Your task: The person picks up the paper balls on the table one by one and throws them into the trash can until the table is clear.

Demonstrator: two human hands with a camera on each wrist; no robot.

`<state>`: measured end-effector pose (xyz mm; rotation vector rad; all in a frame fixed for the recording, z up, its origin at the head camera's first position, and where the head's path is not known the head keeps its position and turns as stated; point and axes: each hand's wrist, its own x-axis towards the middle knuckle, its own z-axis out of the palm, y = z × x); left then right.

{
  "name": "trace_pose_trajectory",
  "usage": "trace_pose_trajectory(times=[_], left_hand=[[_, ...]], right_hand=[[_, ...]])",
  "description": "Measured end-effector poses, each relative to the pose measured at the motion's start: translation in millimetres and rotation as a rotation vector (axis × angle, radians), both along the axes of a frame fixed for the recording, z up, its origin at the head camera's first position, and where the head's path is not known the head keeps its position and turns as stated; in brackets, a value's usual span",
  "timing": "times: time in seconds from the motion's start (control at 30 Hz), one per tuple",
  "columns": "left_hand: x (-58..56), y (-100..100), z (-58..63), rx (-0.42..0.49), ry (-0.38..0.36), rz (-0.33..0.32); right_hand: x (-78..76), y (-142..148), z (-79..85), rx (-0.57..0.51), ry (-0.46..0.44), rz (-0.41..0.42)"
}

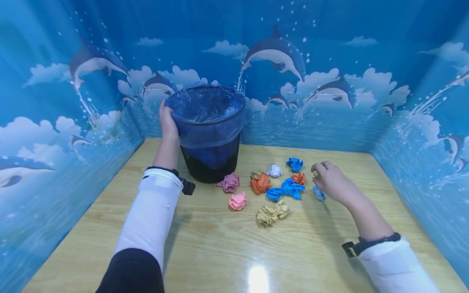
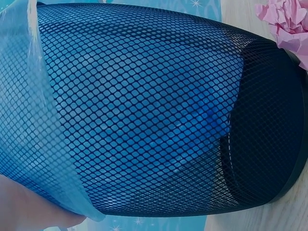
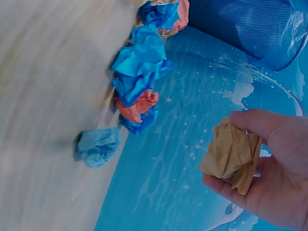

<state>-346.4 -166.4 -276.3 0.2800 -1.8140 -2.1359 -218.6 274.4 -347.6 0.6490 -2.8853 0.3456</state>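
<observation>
My left hand [image 1: 169, 122] grips the left side of the rim of a black mesh wastebasket [image 1: 229, 162], which is lined with a clear blue plastic bag [image 1: 209, 136]. The basket tilts slightly on the table. In the left wrist view part of the hand [image 2: 33, 207] lies against the bag's folded-over edge. On the right, my right hand [image 1: 335, 183] pinches a crumpled tan paper ball [image 3: 228, 151] between thumb and fingers, raised above the table. Below this hand lies a light blue paper ball [image 1: 319, 193].
Several crumpled paper balls lie on the wooden table [image 1: 220, 244]: purple-pink [image 1: 230, 183], pink [image 1: 238, 201], orange [image 1: 261, 184], white [image 1: 274, 171], bright blue [image 1: 292, 189] and tan [image 1: 266, 215]. Dolphin-print curtains [image 1: 220, 61] enclose the table at the back and sides.
</observation>
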Motion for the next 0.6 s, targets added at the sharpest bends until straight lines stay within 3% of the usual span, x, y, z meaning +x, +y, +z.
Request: trace_pose_trajectory(times=[0.2, 0.6], left_hand=[[-0.6, -1, 2.0, -0.005, -0.014, -0.002], [1.1, -2, 2.8, -0.008, -0.013, -0.007]], right_hand=[[-10.4, -12, 14.8, 0.002, 0.006, 0.021], [-29.8, -40, 49.3, -0.007, -0.047, -0.018]])
